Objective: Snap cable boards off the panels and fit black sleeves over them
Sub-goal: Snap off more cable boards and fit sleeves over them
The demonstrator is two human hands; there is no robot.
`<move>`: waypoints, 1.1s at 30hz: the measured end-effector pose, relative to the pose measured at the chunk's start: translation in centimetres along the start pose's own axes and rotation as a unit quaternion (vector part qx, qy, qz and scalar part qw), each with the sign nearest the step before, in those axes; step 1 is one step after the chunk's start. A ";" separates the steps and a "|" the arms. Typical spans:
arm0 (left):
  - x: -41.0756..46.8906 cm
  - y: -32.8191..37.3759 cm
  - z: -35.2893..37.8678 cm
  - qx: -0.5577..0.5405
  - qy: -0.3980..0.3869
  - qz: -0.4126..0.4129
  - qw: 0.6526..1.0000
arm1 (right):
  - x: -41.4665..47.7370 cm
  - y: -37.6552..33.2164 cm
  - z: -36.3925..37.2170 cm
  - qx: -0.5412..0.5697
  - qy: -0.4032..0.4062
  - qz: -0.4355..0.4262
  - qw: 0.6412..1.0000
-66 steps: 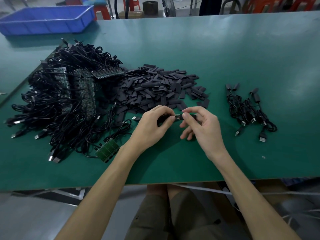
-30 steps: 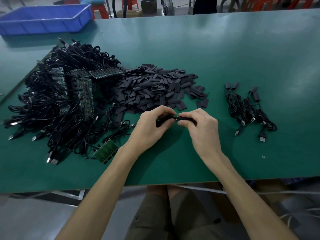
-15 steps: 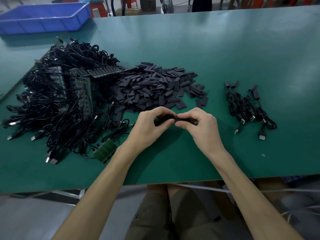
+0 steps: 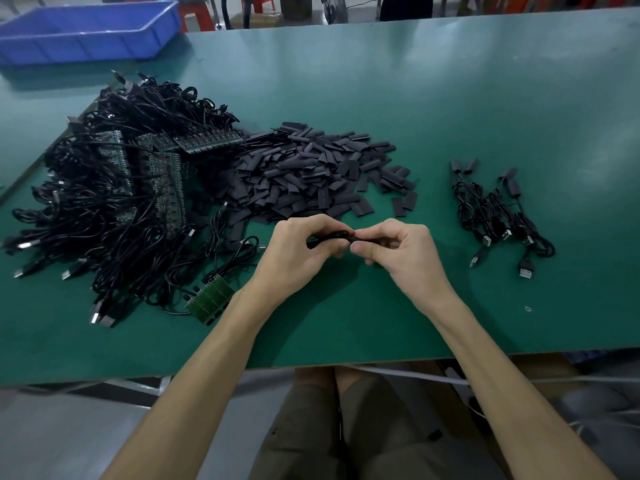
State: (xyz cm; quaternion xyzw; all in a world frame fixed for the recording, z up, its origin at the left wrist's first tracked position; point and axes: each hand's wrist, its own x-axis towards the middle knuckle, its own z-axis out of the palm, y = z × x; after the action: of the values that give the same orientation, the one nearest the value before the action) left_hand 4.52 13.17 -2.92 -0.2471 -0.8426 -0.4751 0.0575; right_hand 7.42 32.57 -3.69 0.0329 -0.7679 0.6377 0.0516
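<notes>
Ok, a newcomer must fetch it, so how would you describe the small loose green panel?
Find the big tangle of black cables on the left of the green table. At its near edge, just left of the person's left forearm, lies a small green panel. Unlike the dark panels buried in the tangle, it lies in the open and is bright green.

Far left on the worktop (image 4: 450,81): heap of cables (image 4: 104,209), with panels (image 4: 166,188) buried in it. Just right of that, touching its edge: pile of sleeves (image 4: 311,174). Well apart to the right: small bunch of sleeved cables (image 4: 495,209). At the heap's near edge: a short panel strip (image 4: 210,301). Near the middle, in front of the sleeves: left hand (image 4: 294,258) and right hand (image 4: 398,254), fingertips meeting, pinching one cable (image 4: 329,237) between them. At the far left corner: bin (image 4: 86,32).
</notes>
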 end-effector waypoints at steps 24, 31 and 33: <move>-0.5 0.1 1.0 0.165 0.048 0.081 0.982 | -0.1 0.1 -0.1 0.028 -0.020 0.001 0.999; -0.7 0.2 1.2 0.195 0.072 0.109 0.972 | -0.1 -0.1 -1.0 0.025 -0.060 0.019 0.998; -0.7 0.0 1.2 0.188 0.063 0.110 0.974 | -0.2 0.0 -1.0 0.025 -0.055 0.020 0.998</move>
State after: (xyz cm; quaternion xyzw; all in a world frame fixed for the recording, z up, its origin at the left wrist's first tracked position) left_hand 5.32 13.94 -3.83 -0.2925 -0.8791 -0.3138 0.2078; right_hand 7.66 33.53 -3.54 0.0538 -0.7539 0.6548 -0.0041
